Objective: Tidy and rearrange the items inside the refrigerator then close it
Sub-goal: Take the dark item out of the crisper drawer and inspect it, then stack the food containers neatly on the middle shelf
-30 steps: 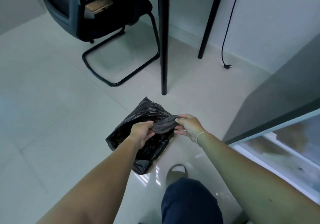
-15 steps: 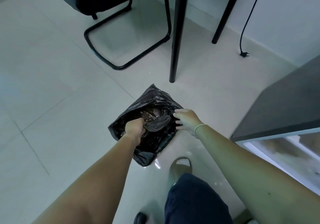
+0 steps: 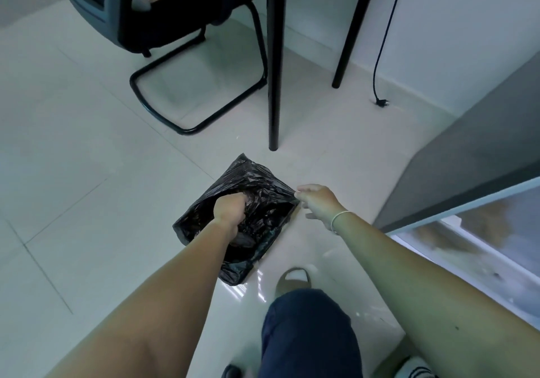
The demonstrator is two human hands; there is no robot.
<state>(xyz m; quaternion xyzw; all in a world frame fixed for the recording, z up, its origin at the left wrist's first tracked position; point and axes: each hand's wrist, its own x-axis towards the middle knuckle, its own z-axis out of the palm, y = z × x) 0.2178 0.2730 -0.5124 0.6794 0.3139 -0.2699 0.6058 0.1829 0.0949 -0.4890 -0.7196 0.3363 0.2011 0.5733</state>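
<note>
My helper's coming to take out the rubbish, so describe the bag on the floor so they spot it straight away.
Find the black table leg standing on the pale tiled floor. Just in front of its foot lies the black plastic bag, with the left hand gripping it. It is the only crinkled, glossy thing there.

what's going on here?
A person bends over a crumpled black plastic bag lying on the white tiled floor. The left hand is curled into the bag's opening, while the right hand pinches the bag's edge to hold it open. The open grey refrigerator door stands at the right.
</note>
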